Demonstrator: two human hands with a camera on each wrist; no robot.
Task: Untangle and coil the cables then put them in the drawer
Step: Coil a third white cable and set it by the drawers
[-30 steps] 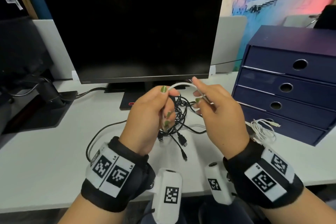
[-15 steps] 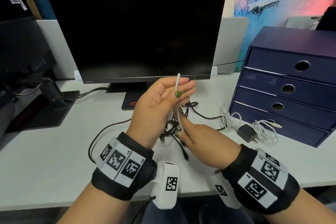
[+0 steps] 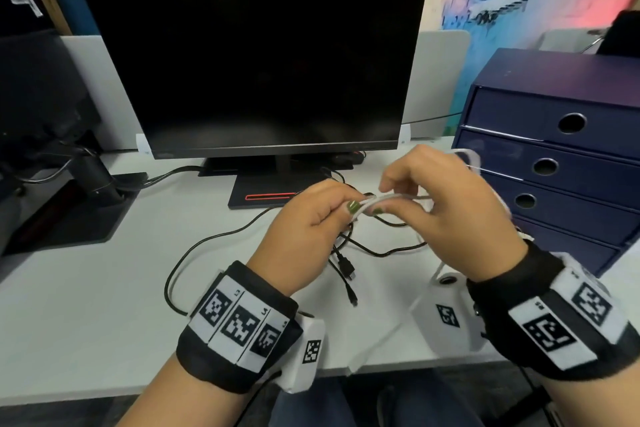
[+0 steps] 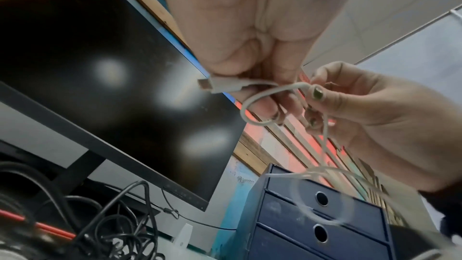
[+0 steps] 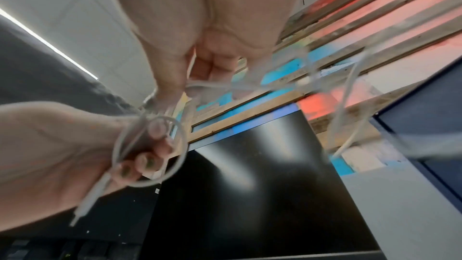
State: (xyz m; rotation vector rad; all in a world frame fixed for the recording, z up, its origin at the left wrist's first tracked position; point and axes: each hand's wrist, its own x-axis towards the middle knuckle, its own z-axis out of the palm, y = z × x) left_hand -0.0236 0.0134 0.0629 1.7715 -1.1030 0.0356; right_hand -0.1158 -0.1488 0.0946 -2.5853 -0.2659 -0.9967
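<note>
Now, left hand [image 3: 311,218] pinching white cable [image 4: 260,94], right hand [image 3: 450,211] grip curled round its loop.

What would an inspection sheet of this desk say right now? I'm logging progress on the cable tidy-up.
Surface: white desk.
Job's things: white cable looped between both hands; blue drawer unit, drawers closed.
Clutter: nothing seen.
Grippers: left hand grips the cable's plug end; right hand pinches the cable.
Cables: black cables tangled on the desk.
Surroundings: dark monitor; painted wall behind.
</note>
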